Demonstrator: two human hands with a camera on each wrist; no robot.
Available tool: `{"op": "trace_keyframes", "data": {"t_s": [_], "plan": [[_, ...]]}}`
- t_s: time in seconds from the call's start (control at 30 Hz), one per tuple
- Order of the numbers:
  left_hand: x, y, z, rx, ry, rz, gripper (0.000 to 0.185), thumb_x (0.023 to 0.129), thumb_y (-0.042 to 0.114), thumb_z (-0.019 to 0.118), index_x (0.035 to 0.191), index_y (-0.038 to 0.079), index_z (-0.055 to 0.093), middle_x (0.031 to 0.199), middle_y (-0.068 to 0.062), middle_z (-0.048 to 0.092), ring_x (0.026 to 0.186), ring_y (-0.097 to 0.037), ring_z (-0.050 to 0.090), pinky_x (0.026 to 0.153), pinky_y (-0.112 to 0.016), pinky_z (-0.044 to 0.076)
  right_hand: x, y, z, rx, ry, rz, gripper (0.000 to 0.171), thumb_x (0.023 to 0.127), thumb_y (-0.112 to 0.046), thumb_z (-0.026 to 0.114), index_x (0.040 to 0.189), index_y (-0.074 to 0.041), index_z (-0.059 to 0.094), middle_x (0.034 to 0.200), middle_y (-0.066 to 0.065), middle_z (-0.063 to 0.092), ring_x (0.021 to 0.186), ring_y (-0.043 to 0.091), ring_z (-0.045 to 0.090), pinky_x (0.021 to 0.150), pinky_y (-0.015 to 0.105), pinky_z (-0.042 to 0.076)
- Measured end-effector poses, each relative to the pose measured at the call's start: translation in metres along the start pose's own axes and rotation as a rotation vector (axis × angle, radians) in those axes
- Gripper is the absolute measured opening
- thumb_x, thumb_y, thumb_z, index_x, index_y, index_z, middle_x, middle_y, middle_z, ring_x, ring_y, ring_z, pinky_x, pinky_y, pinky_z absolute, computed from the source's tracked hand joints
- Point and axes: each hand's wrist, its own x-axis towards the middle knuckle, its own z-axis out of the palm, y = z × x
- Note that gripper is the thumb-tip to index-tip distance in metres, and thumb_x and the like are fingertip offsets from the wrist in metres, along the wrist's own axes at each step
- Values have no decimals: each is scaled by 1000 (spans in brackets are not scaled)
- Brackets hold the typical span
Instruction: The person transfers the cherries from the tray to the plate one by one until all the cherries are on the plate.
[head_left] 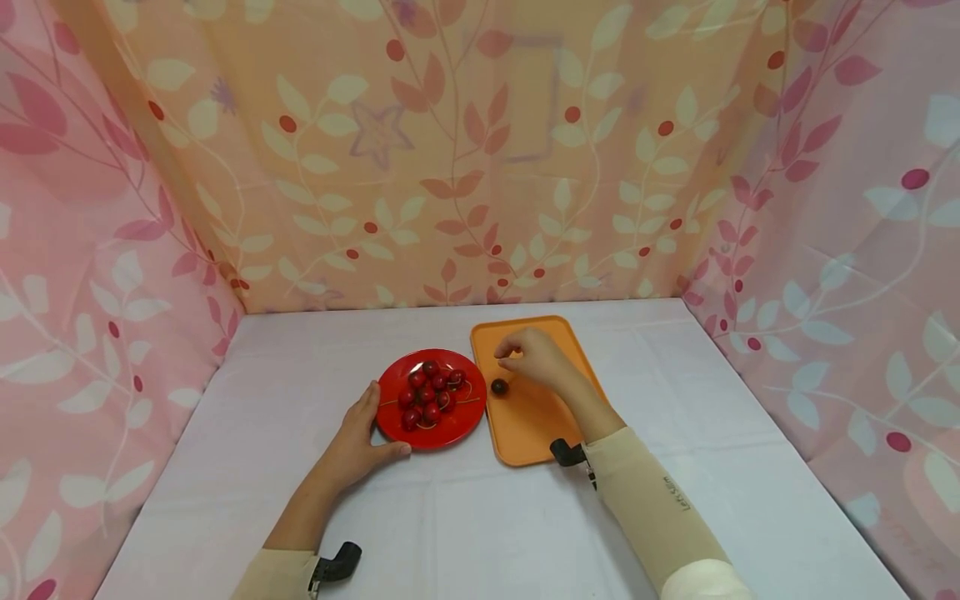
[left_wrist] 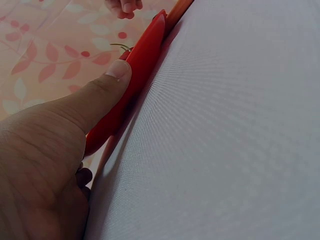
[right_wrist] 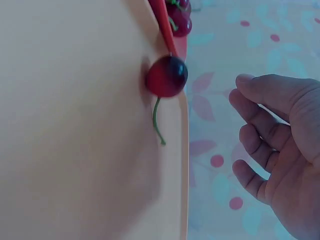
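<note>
A round red plate [head_left: 465, 421] with several red cherries [head_left: 427, 393] and their stems sits left of an orange tray [head_left: 525, 442]. My left hand [head_left: 358, 442] grips the plate's left side, with the thumb at its near rim. In the left wrist view that thumb [left_wrist: 107, 87] lies against the red rim; the other fingers are mostly hidden. One dark red cherry [right_wrist: 166, 76] with a green stem rests on the tray, close to the edge beside the plate. Above the tray, my right hand [head_left: 536, 357] has loosely bent fingers, apart from this cherry and holding nothing.
A white cloth [head_left: 442, 525] covers the table. Flower-patterned curtains [head_left: 465, 167] stand behind it and on both sides. The tray has a low raised rim, which lies right up against the plate.
</note>
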Motion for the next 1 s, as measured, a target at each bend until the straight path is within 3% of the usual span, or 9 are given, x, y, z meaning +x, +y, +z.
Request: {"op": "trace_keyframes", "data": {"t_s": [0.2,0.57,1.0], "plan": [[0,-1,0,9,-1,0,131,73,61,85,166,13,5,173,-11,7,157,-41,10,118,-64,31,2,14,-5,-82,-10,-33,12,94,-15,75,105,-10,79,99,-4,74,105,24,60,100,43,51],[1,-1,1,14,-2,-5,132,73,62,85,166,15,3,173,-11,6,156,-42,10,116,-64,34,9,38,-3,-143,-64,-31,13,94,-9,73,102,-17,80,101,-5,74,107,21,57,100,41,51],[1,-1,1,6,-1,1,131,73,59,86,166,13,5,173,-10,6,157,-41,9,118,-64,31,11,51,2,-72,-144,-28,18,90,-2,74,95,-18,80,98,-7,74,100,18,62,98,38,54]]}}
